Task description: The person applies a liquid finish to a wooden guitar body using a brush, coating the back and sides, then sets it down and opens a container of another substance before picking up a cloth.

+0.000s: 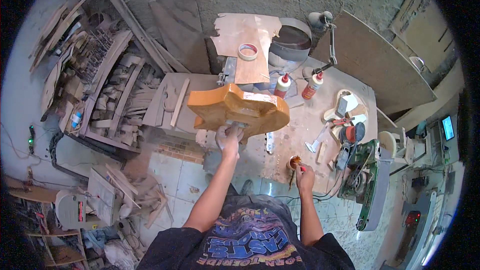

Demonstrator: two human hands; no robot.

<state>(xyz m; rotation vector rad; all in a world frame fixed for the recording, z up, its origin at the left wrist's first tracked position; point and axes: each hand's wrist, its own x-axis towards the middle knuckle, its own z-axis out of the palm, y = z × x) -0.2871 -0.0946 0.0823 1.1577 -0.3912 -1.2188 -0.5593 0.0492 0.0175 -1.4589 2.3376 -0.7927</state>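
An amber, glossy guitar body (238, 106) is held up over the workbench, with a pale patch along its top edge. My left hand (228, 139) is closed on a short pale piece that sticks out from the body's underside. Low on the bench, my right hand (305, 177) grips a red-handled brush (302, 169) at a small cup (294, 161) of orange-brown liquid, with a dark drip below it. Two red-capped glue bottles (311, 87) stand behind the body, and a tape roll (248, 52) lies on a plywood sheet (252, 73).
A green belt sander (366, 180), a sander (354, 132) and an articulated lamp (331, 37) occupy the right. Wooden offcuts fill a rack (107, 87) at the left, near a grey machine (70, 207). A large board (372, 60) leans behind the bench (275, 145).
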